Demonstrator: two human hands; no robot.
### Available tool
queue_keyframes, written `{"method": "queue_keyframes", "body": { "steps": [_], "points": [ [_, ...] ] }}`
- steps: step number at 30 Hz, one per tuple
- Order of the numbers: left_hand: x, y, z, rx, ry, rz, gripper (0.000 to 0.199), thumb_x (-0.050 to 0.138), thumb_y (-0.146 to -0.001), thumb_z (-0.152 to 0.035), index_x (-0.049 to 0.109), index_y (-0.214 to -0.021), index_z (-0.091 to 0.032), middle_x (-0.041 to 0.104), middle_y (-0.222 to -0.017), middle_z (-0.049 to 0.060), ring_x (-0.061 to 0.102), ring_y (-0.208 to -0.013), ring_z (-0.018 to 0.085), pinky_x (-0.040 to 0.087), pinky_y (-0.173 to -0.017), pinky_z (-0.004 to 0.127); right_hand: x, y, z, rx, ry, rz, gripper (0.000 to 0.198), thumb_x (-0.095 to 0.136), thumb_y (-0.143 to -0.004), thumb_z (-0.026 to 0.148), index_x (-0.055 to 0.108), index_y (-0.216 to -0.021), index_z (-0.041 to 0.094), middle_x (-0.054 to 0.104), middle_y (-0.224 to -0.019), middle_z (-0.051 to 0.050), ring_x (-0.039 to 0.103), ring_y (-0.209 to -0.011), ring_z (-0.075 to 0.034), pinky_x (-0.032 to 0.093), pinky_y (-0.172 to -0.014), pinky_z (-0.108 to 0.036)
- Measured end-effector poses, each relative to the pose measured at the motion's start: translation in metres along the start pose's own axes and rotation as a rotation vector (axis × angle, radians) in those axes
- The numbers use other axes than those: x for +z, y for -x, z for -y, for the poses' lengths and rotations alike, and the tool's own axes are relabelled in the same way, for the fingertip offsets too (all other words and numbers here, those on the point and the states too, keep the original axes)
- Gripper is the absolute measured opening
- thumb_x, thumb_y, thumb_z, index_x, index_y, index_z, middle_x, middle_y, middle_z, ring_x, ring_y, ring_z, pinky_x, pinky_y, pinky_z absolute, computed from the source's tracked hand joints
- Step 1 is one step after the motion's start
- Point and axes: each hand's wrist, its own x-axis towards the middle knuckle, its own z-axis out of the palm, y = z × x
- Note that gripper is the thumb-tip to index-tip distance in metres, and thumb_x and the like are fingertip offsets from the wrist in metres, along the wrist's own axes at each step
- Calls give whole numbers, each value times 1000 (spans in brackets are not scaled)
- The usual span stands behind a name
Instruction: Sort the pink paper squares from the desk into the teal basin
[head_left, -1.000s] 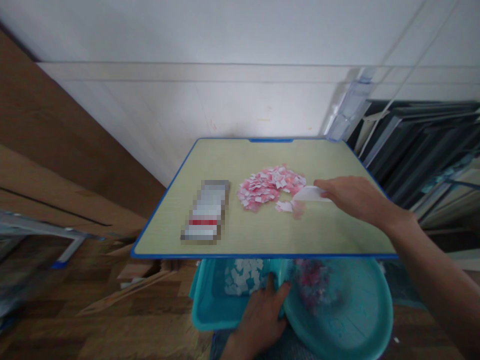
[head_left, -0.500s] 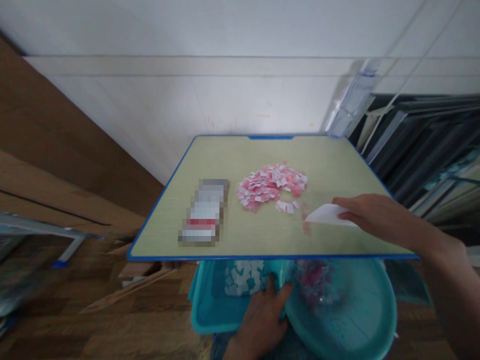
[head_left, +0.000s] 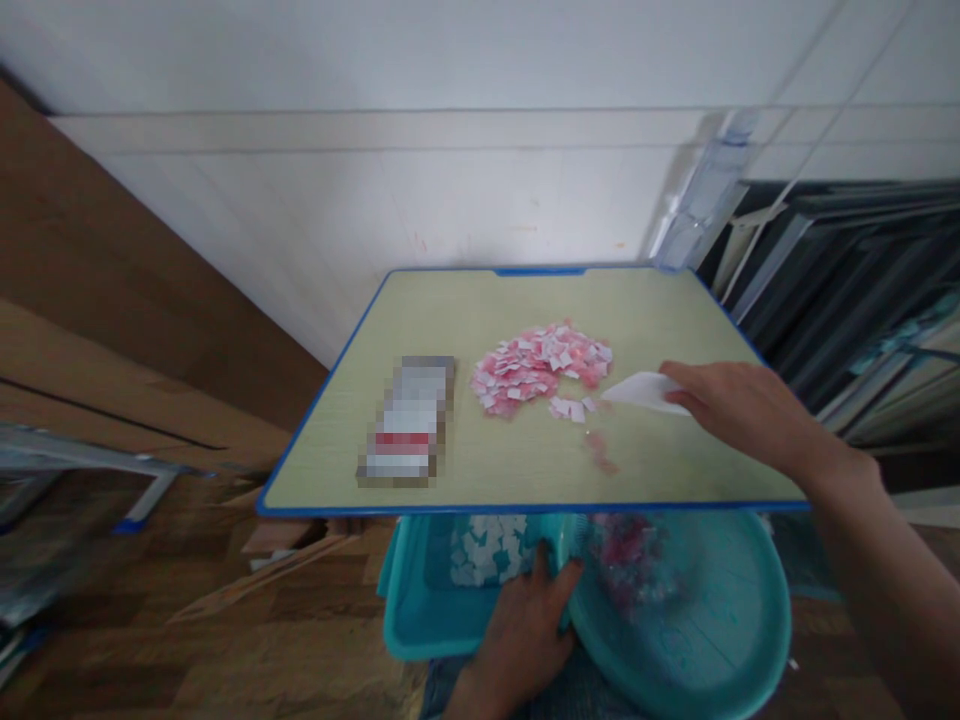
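Note:
My right hand (head_left: 742, 400) pinches a white sheet, like paper or thin plastic (head_left: 641, 392), above the right side of a pale board (head_left: 450, 300) with a blue edge. The sheet's tip points left, close to a pile of pink pieces with small white squares (head_left: 536, 370). A few white squares (head_left: 571, 409) lie just below the pile, and some pinkish bits (head_left: 600, 452) sit nearer the front edge. Below the board, my left hand (head_left: 529, 620) grips the rim of a round teal basin (head_left: 780, 620) where it meets a rectangular teal tub (head_left: 431, 645).
White pieces (head_left: 487, 550) lie in the tub; clear and dark pink material (head_left: 630, 560) is in the basin. A blurred-out flat object (head_left: 411, 415) rests on the board's left. A clear plastic bottle (head_left: 705, 200) leans by the wall, near stacked dark panels (head_left: 847, 260). Cardboard (head_left: 150, 400) stands left.
My right hand has moved the sheet up and slightly left, towards the pile. Pinkish bits beneath its former place show more fully. The left hand stays at the basin rim.

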Motion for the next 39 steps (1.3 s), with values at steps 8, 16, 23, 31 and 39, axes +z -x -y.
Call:
{"method": "queue_keyframes", "body": {
  "steps": [8,16,23,31,39],
  "points": [
    [-1,-1,0,-8,-16,18,61,51,-78,-23,35,-137,-32,33,-146,10,57,-104,30,43,-89,42,17,14,-4,-145,-71,25,26,41,-90,24,61,-107,22,71,-86,-7,65,-75,-22,35,-58,-29],
    [1,-1,0,-11,-11,14,62,50,-78,-22,36,-137,-30,29,-146,16,57,-105,31,42,-89,42,8,-4,-1,-20,46,-21,27,39,-90,21,59,-108,20,71,-84,-8,65,-74,-22,33,-55,-29],
    [1,-1,-1,-8,-18,36,64,49,-76,-20,36,-138,-28,32,-146,14,56,-107,31,42,-90,42,15,6,5,-150,-23,-6,23,42,-89,19,60,-103,22,70,-79,-5,66,-74,-22,35,-57,-29],
    [3,-2,0,-19,-34,58,66,49,-76,-17,34,-140,-27,29,-148,16,53,-111,31,41,-93,40,19,25,-3,-146,-81,-56,23,42,-90,21,57,-109,22,68,-76,-3,66,-71,-21,36,-58,-30],
    [-1,-1,-4,-33,-8,56,65,50,-77,-19,34,-139,-30,29,-148,14,56,-108,30,42,-91,42,7,29,30,78,25,-29,22,44,-90,19,57,-107,18,68,-73,-7,65,-66,-24,35,-54,-31]
  ]
}}
